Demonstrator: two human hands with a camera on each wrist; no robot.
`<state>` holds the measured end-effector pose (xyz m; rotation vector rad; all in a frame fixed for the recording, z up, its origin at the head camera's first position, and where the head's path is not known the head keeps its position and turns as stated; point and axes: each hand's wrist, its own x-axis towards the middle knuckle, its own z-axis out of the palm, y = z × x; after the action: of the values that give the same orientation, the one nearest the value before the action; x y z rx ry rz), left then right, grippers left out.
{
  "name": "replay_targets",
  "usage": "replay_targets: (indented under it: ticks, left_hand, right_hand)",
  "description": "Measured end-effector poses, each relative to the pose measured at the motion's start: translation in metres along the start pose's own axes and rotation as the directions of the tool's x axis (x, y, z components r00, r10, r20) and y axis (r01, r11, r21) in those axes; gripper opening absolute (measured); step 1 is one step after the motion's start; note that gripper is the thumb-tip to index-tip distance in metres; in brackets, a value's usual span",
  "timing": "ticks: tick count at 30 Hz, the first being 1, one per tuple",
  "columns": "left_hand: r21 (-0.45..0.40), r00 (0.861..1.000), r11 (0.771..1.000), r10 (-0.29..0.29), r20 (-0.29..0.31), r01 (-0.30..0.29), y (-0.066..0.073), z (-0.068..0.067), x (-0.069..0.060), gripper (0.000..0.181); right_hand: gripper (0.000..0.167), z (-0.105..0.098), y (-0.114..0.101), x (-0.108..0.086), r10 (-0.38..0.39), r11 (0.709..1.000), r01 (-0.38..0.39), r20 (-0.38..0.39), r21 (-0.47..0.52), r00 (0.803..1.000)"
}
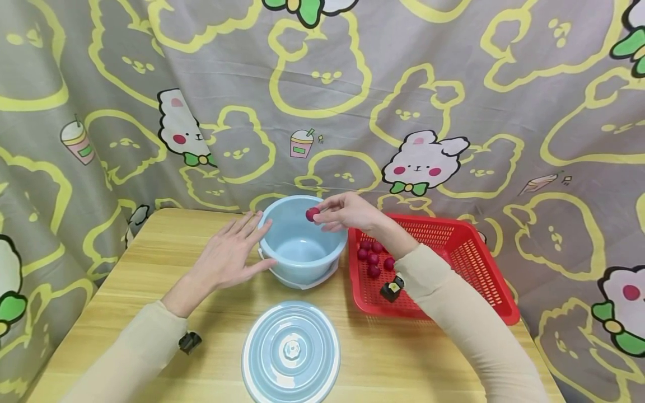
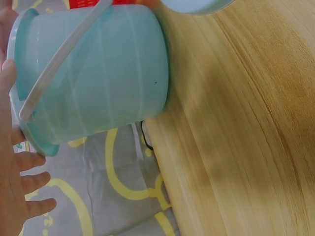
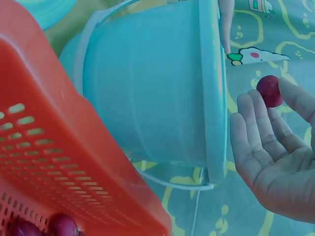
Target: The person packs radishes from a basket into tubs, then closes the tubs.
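Red ball (image 3: 269, 91) between right thumb (image 3: 298, 100) and fingers (image 3: 266, 125)

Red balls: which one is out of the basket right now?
The ball pinched in the right hand, held above the blue bucket; the other balls in view lie in the red basket.

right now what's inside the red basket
Several dark red balls lie inside the red basket, toward its left. The right sleeve covers part of its inside; anything beneath cannot be seen.
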<state>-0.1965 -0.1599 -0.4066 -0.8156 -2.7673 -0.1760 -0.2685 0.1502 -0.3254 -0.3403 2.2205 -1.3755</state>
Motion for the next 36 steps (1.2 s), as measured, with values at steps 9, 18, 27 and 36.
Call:
replay_targets:
  ticks: [9, 18, 27, 36]
  left_hand:
    - [0.001, 1.000, 1.000, -0.007, 0.013, 0.007, 0.000, 0.000, -0.001, 0.093]
    - [-0.002, 1.000, 1.000, -0.008, 0.005, 0.008, 0.000, 0.000, -0.001, 0.093]
    - [-0.003, 1.000, 1.000, -0.007, 0.003, 0.007, 0.001, 0.000, 0.000, 0.093]
    - [-0.001, 1.000, 1.000, -0.008, 0.009, 0.008, 0.001, -0.001, -0.001, 0.093]
  right_hand:
    - [0.037, 0.016, 0.000, 0.013, 0.021, 1.000, -0.021, 0.016, -0.020, 1.000]
    - [0.035, 0.030, 0.003, 0.025, 0.009, 0.997, -0.007, 0.032, -0.074, 0.999]
    - [0.037, 0.039, 0.008, 0.033, 0.017, 0.994, -0.012, 0.050, -0.112, 0.999]
    - [0.033, 0.048, 0.011, 0.035, 0.013, 0.989, -0.005, 0.052, -0.148, 0.999]
